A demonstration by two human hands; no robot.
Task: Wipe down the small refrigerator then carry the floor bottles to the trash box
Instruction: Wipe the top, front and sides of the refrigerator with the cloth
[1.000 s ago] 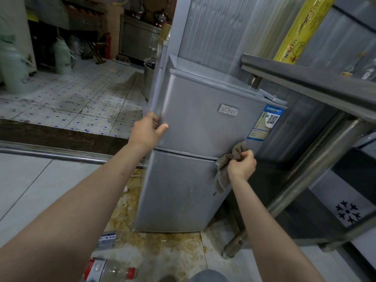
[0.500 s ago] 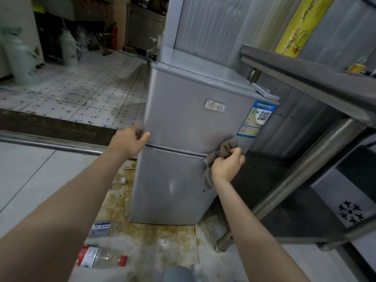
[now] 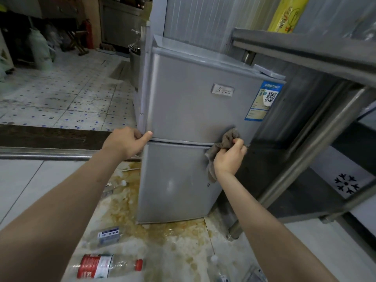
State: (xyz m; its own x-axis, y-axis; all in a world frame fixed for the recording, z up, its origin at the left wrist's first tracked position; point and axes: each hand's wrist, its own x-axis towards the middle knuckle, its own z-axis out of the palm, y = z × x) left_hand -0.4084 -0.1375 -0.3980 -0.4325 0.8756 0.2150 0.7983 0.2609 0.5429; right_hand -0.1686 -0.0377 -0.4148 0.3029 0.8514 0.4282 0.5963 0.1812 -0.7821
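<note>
Small refrigerator (image 3: 183, 110) upright on stained floor, beside steel table. Left hand (image 3: 127, 142) grips left edge at door seam, bracing. Right hand (image 3: 228, 157) clamps grey rag (image 3: 225, 140) against right edge at seam.

Best run rag along seam, firm pressure, cabinet kept braced.

Floor bottles: red-labelled bottle (image 3: 105, 265), grey-labelled bottle (image 3: 107, 235); others cropped at bottom edge. Trash box unseen. Left fingertips hidden behind edge.

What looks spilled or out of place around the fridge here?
A yellow-brown stain spreads across the floor tiles at the foot of the small refrigerator. Empty plastic bottles lie on their sides there: a red-labelled bottle, a blue-labelled bottle, and more at the bottom right.
</note>
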